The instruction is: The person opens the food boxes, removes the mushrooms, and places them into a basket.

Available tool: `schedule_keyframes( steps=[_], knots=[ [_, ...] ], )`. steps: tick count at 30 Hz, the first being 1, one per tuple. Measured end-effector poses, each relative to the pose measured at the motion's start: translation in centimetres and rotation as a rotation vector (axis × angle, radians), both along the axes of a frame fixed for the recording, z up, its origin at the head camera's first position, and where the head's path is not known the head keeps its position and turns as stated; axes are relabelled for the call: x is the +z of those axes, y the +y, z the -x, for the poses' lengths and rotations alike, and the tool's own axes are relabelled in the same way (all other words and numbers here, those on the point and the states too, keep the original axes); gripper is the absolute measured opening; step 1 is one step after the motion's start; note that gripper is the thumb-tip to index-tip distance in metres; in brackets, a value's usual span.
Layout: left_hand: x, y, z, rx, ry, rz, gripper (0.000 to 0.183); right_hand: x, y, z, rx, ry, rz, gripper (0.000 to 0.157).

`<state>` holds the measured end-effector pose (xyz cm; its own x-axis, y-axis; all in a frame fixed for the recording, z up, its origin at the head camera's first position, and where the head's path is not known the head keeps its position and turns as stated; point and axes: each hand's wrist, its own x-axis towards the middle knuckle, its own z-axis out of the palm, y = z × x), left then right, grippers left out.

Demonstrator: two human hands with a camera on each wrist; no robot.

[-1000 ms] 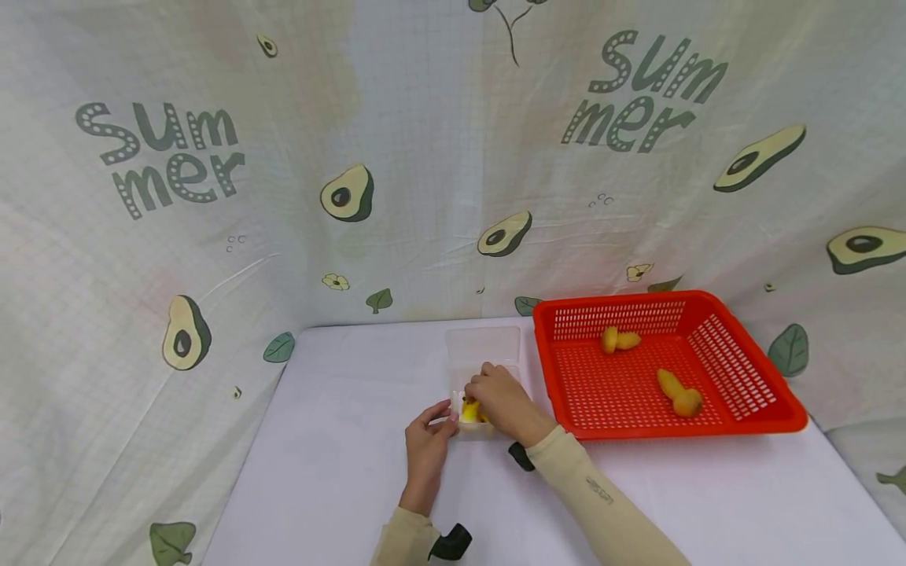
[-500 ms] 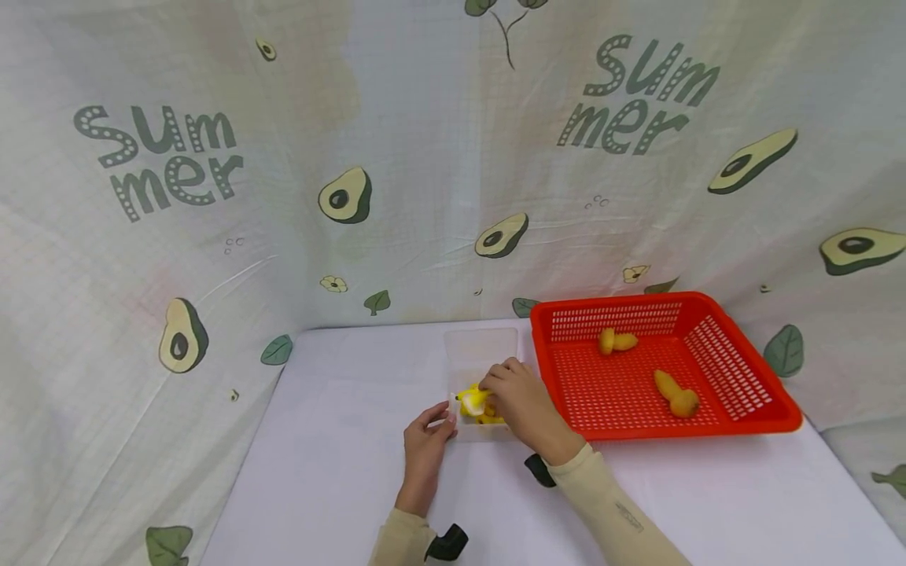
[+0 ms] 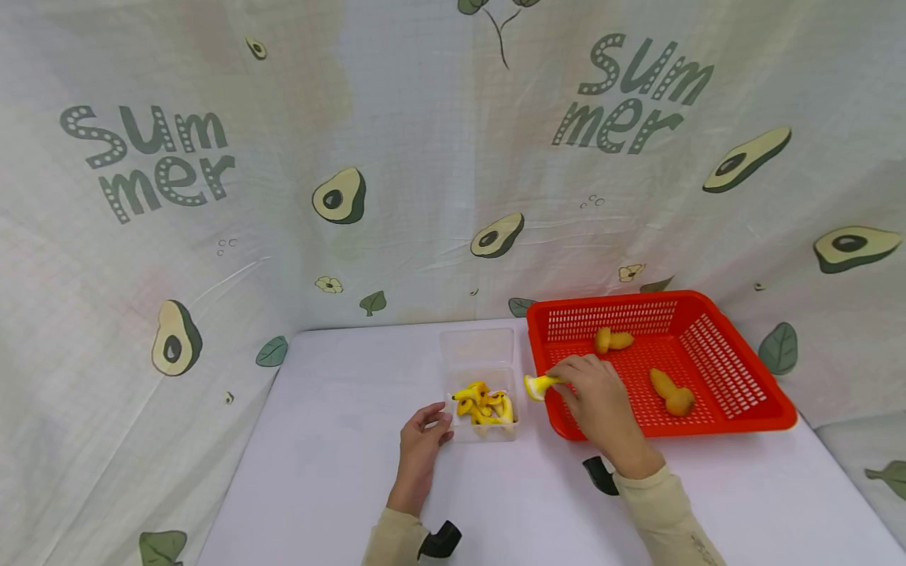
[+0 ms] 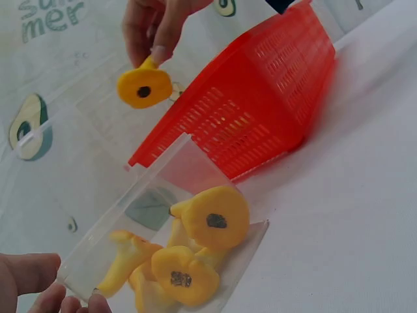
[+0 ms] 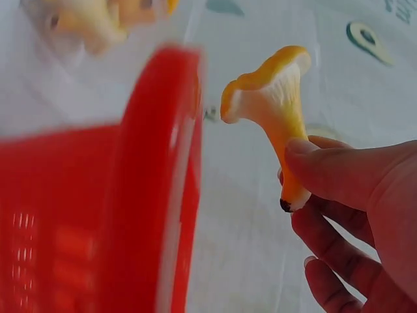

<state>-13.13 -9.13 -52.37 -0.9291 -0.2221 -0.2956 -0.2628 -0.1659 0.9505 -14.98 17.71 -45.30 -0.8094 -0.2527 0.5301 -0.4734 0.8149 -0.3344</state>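
Mushroom (image 3: 540, 387): held up just beside the left rim of the basket (image 3: 694, 432).
Left hand (image 3: 421, 450): well left of the basket, fingers at the box wall; I cannot tell whether they pinch it.
Box (image 3: 465, 435): left of the basket, lid back, several yellow mushrooms (image 3: 481, 399) inside.
Right hand (image 3: 602, 405): at the basket's left side, thumb and fingers pinching the mushroom's stem.
Pieces (image 3: 679, 401): two, ochre, apart on the basket floor.
Progress: seemingly partway; one mushroom out, not set down, several left in the box.
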Motion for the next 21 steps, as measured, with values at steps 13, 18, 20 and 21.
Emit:
schedule_keyframes(
  steps=[13, 18, 20, 21],
  knots=[
    [-0.4, 0.0, 0.2, 0.010, -0.007, -0.012, 0.033, -0.6, 7.8, -0.4, -0.186, 0.002, 0.007, 0.029],
    [-0.4, -0.1, 0.2, 0.016, -0.009, -0.031, 0.034, -0.4, 9.9, -0.6, -0.240, -0.038, 0.017, 0.029],
    [-0.4, 0.0, 0.3, 0.017, -0.012, -0.040, 0.035, -0.3, 10.6, -0.5, -0.260, -0.055, 0.019, 0.030],
    [-0.4, 0.0, 0.3, 0.016, -0.009, -0.043, 0.035, -0.3, 10.9, -0.5, -0.269, -0.065, 0.016, 0.030]
  ],
)
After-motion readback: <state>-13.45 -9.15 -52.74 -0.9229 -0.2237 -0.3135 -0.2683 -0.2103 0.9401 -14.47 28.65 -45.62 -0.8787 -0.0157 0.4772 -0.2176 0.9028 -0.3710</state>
